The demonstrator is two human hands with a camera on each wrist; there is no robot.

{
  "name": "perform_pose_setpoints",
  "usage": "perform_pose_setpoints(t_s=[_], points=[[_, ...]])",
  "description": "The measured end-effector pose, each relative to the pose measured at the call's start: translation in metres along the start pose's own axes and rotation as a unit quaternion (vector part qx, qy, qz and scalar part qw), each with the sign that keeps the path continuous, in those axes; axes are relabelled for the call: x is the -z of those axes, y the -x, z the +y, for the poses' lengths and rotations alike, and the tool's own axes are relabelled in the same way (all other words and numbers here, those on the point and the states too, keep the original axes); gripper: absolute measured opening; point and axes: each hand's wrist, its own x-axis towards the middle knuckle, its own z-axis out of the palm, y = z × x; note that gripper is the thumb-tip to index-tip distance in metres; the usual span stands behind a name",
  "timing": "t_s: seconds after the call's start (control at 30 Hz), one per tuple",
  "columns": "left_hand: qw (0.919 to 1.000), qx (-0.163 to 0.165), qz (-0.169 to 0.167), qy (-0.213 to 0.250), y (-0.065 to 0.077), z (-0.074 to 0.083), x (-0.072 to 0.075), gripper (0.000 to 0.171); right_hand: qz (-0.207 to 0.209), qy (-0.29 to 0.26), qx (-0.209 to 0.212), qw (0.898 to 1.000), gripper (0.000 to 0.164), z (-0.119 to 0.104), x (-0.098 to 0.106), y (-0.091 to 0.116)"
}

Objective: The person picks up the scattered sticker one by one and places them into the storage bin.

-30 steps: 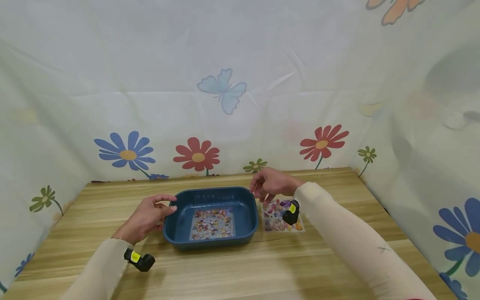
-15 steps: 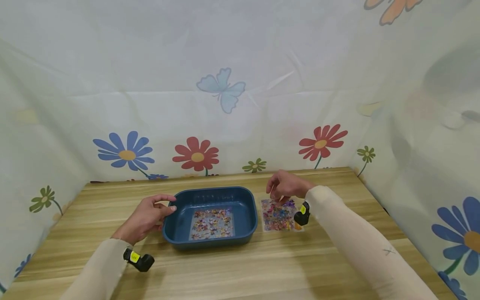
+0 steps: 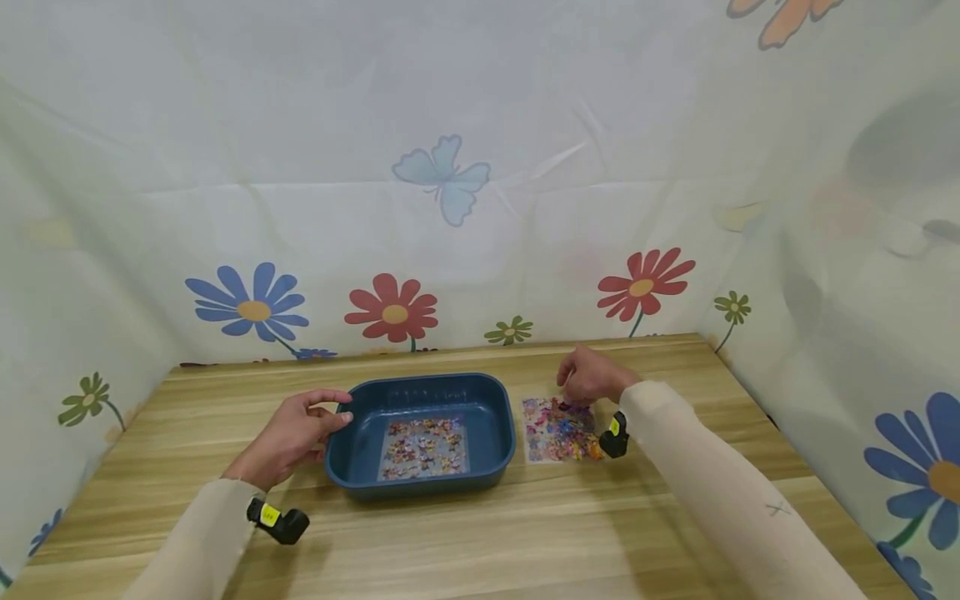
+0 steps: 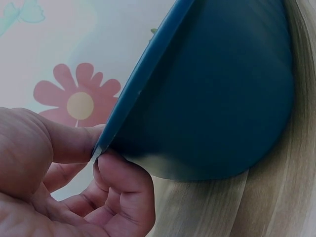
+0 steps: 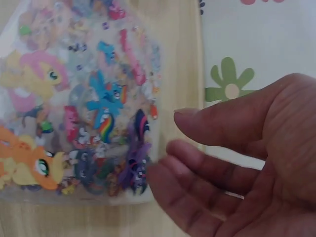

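Observation:
A dark blue plastic basin point(image 3: 491, 479) stands on the table. My left hand point(image 3: 300, 433) pinches its left rim between thumb and finger, as the left wrist view shows the rim point(image 4: 131, 94) between them. Inside the basin lies a clear sheet with small colourful stickers point(image 3: 423, 450). To the right of the basin is a clear sheet of pony stickers point(image 3: 551, 433), seen close in the right wrist view with a blue pony point(image 5: 103, 98) on it. At its far right corner my right hand point(image 3: 592, 377) hovers with loosely bent fingers, the thumb apart from them. Whether a fingertip touches the sheet I cannot tell.
The wood-grain table point(image 3: 487, 550) runs up to a pale cloth backdrop point(image 3: 480, 242) printed with flowers and a butterfly. Similar cloth hangs on the left and right. A small black camera sits on each wrist.
My right hand has moved right and a little nearer, from beside the basin's far right corner to the far right part of the pony sticker sheet. The left hand and basin stay put.

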Motion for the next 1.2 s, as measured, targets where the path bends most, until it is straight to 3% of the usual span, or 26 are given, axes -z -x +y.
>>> perform_pose_setpoints(t_s=[0.17, 0.43, 0.67, 1.2], points=[[1.0000, -0.002, 0.001, 0.000, 0.001, 0.000, 0.000, 0.047, 0.023, 0.060, -0.015, 0.998, 0.032, 0.003, -0.006, -0.001], [1.0000, -0.006, -0.004, 0.001, 0.002, -0.001, -0.001, 0.047, 0.046, 0.094, -0.031, 0.994, 0.023, 0.007, -0.020, -0.004], [0.9999, -0.010, -0.002, -0.004, -0.001, -0.003, 0.001, 0.048, 0.032, 0.130, -0.023, 0.991, 0.023, 0.008, -0.022, -0.007], [0.9997, -0.019, -0.005, -0.015, 0.001, -0.001, 0.001, 0.047, 0.012, 0.124, 0.000, 0.992, 0.032, 0.011, -0.019, -0.013]])
